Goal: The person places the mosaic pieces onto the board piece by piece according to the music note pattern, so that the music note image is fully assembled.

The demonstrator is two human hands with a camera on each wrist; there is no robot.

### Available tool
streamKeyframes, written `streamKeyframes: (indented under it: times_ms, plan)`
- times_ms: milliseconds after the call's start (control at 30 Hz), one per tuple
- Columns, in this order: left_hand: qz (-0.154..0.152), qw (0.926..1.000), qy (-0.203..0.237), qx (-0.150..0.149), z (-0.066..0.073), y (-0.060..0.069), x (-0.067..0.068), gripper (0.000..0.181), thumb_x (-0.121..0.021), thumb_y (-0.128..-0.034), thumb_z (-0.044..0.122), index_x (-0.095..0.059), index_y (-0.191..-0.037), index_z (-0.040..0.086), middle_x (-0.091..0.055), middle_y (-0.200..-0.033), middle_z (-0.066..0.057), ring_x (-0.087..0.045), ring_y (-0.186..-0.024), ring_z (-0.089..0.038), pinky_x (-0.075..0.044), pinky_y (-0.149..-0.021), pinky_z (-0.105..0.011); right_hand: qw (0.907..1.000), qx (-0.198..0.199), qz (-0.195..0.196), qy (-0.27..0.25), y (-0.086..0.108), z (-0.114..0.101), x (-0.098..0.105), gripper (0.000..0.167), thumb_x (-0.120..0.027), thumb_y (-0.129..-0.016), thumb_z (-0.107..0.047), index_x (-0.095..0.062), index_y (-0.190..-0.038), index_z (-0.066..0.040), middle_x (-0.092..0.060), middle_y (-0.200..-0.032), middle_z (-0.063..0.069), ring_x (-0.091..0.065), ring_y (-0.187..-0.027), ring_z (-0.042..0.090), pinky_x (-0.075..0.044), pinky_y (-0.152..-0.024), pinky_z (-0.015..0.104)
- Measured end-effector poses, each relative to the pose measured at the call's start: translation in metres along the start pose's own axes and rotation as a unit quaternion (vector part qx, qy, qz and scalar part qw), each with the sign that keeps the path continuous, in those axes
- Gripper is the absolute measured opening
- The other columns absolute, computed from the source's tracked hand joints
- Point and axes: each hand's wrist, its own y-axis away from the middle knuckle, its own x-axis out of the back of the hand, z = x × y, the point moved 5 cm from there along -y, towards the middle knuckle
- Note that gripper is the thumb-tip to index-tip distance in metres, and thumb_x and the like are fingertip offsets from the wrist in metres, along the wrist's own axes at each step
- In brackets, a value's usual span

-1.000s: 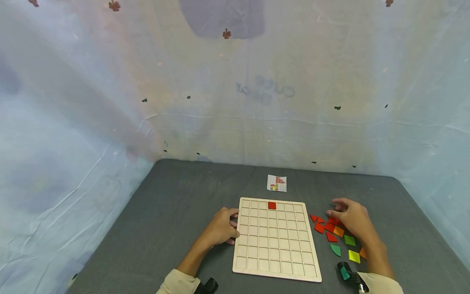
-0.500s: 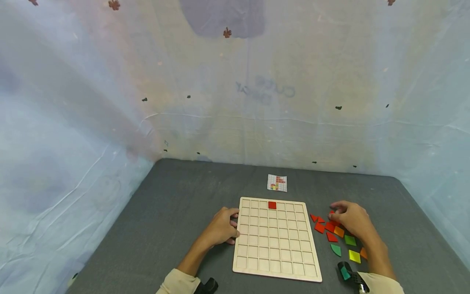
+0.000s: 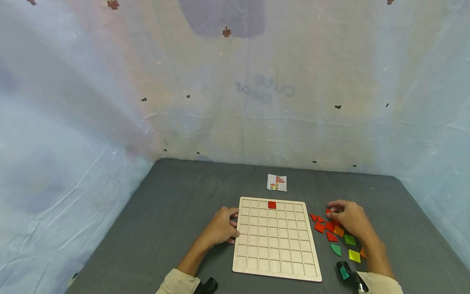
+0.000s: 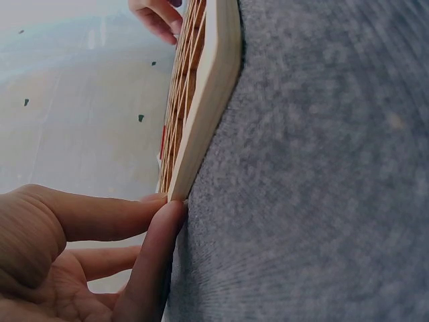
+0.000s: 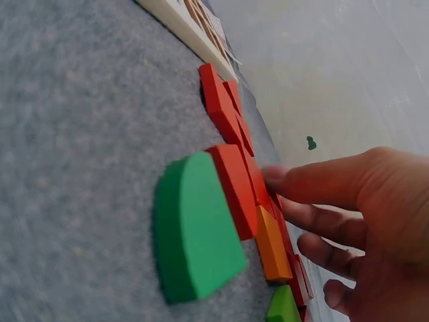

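Observation:
A pale wooden grid board (image 3: 273, 241) lies on the dark table, one red square tile (image 3: 271, 205) in its top row. My left hand (image 3: 220, 227) is at its left side, thumb and finger pinching the edge, as the left wrist view shows up close. To the right of the board, my right hand (image 3: 351, 218) pinches a red tile (image 3: 328, 211) between thumb and fingertips; most of that tile is hidden, so its shape is unclear. Below those fingers lie more red tiles (image 3: 319, 227), an orange tile (image 3: 339, 231) and a green quarter-round tile (image 5: 201, 231).
Behind the board lies a small printed card (image 3: 277, 183) with a coloured grid pattern. A yellow tile (image 3: 354, 256) and a light green tile (image 3: 349, 239) lie near the right forearm. A pale curtain (image 3: 257, 134) stands behind the table.
My right hand has closed its fingertips on a red tile among the pile and shifted it slightly left. The left hand and the board have stayed put.

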Motion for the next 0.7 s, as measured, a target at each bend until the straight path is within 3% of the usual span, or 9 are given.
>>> streamKeyframes:
  times_ms: [233, 500, 700]
  plan:
    - [-0.003, 1.0000, 0.000, -0.001, 0.0004, 0.0005, 0.0001, 0.077, -0.075, -0.0766, -0.018, -0.052, -0.149, -0.010, -0.054, -0.123, -0.019, -0.059, -0.095, -0.025, -0.064, -0.053, -0.035, 0.9996, -0.021, -0.015, 0.005, -0.0023, -0.0006, -0.0005, 0.033, -0.080, -0.094, -0.020, -0.076, -0.115, 0.005, -0.070, -0.095, 0.011, -0.059, -0.084, 0.024, -0.049, -0.069, 0.032]
    - [-0.003, 1.0000, 0.001, 0.000, 0.0005, 0.0007, -0.0001, 0.077, -0.075, -0.0767, -0.019, -0.052, -0.150, -0.010, -0.054, -0.123, -0.018, -0.059, -0.095, -0.025, -0.064, -0.053, -0.035, 0.9997, -0.010, -0.018, 0.011, -0.0027, 0.0005, -0.0029, 0.030, -0.078, -0.095, -0.018, -0.076, -0.114, 0.005, -0.071, -0.095, 0.009, -0.060, -0.083, 0.023, -0.050, -0.070, 0.032]
    - [-0.003, 1.0000, 0.000, 0.002, 0.0004, 0.0006, -0.0001, 0.077, -0.075, -0.0772, -0.019, -0.051, -0.150, -0.010, -0.054, -0.123, -0.018, -0.059, -0.095, -0.025, -0.064, -0.053, -0.035, 0.9998, 0.001, -0.009, 0.015, -0.0037, 0.0000, -0.0033, 0.031, -0.077, -0.096, -0.021, -0.076, -0.114, 0.004, -0.074, -0.105, 0.017, -0.064, -0.091, 0.028, -0.056, -0.078, 0.044]
